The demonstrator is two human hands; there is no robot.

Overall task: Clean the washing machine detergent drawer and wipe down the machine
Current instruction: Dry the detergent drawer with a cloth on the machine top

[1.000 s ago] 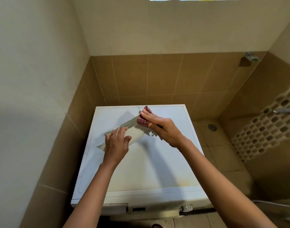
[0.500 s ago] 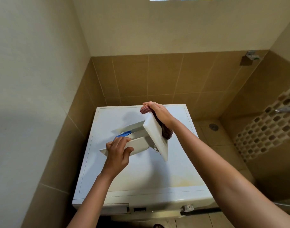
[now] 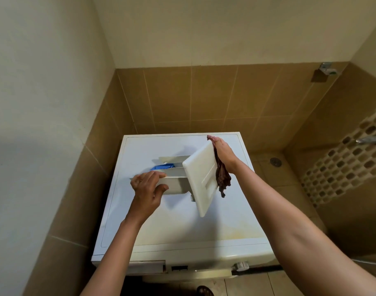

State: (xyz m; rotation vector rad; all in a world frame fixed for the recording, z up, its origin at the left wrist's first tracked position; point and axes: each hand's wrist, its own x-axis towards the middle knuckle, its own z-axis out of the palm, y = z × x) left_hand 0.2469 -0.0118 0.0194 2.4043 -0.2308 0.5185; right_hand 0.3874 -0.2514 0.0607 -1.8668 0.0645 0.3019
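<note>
The white detergent drawer (image 3: 201,178) is held above the top of the white washing machine (image 3: 182,227), its flat front panel facing me and its compartments, one with a blue insert (image 3: 162,167), pointing left. My left hand (image 3: 147,189) grips the drawer's near side wall. My right hand (image 3: 224,153) holds a dark reddish cloth (image 3: 222,177) against the far edge of the front panel; the cloth hangs down behind the panel.
The machine stands in a corner with tan tiled walls at the left and back. An empty drawer slot (image 3: 146,267) shows at the machine's front left. A floor drain (image 3: 275,161) and a tap (image 3: 370,140) lie to the right.
The drawer has been turned from lying nearly flat to front panel up and facing me. My right hand with the cloth has moved right, to the panel's far edge.
</note>
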